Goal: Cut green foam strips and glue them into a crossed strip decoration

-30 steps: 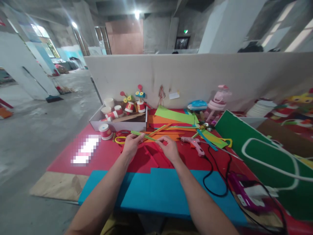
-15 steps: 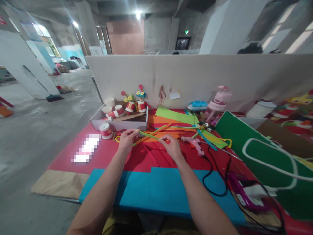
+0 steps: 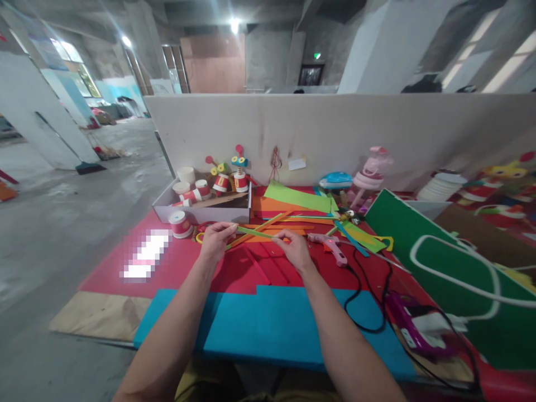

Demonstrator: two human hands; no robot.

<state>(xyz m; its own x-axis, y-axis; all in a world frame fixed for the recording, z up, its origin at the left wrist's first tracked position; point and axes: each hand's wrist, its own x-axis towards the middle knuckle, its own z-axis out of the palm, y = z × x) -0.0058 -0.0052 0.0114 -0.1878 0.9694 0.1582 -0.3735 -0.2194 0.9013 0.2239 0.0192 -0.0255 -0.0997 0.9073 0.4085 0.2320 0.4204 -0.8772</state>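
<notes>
Between my two hands a narrow green paper strip [image 3: 255, 232] is stretched above the red tabletop. My left hand [image 3: 216, 240] pinches its left end with closed fingers. Its right end is pinched in my right hand [image 3: 294, 249]. Just beyond the strip, orange paper strips [image 3: 288, 228] lie loosely across one another. A pink hot glue gun [image 3: 330, 246] rests on the table beside my right hand. Yellow-handled scissors [image 3: 199, 238] are partly hidden behind my left hand, near a red-and-white paper cup [image 3: 180, 224].
A white box [image 3: 201, 214] at the back left holds paper cups and cup figures. Green paper sheets [image 3: 297, 196] lie at the back. To the right are a green board [image 3: 419, 251], black cable [image 3: 355, 321] and a purple power strip [image 3: 419, 329]. Blue sheets [image 3: 259, 324] cover the front edge.
The camera view has shifted slightly. Both hands keep hold of the green paper strip in nearly the same place.
</notes>
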